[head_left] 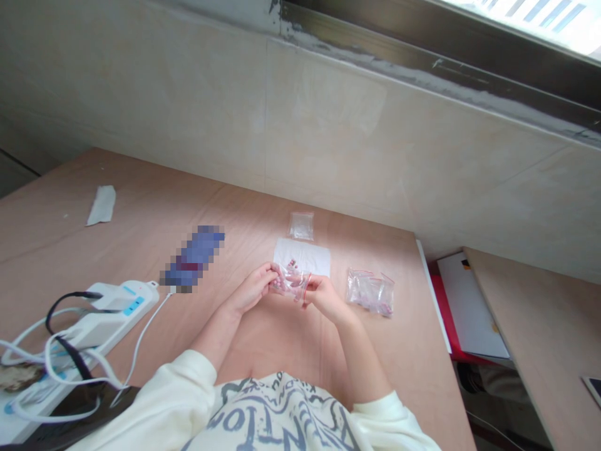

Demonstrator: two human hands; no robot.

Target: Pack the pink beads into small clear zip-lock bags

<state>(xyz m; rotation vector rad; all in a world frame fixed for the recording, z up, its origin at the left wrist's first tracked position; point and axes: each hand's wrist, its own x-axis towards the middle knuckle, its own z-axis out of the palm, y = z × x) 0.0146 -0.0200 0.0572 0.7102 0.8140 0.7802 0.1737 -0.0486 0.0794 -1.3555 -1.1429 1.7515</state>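
Note:
Between my two hands is a small clear zip bag (292, 285) with a red seal line and small pinkish-red pieces in it. My left hand (258, 285) pinches the bag's left end. At the red-edged right end, the fingers of my right hand (323, 295) are closed on the bag. Just beyond the bag lies a white sheet of paper (312, 254), with a few small dark-red pieces (292, 264) on it. What the pieces are is too small to tell.
Right of my hands lie filled clear bags (370, 292); behind the paper is a flat clear bag (301, 225). To the left are a blurred-out phone (195, 258), a power strip (110, 326) with tangled cables, and a white scrap (102, 205). A wall borders the table's back.

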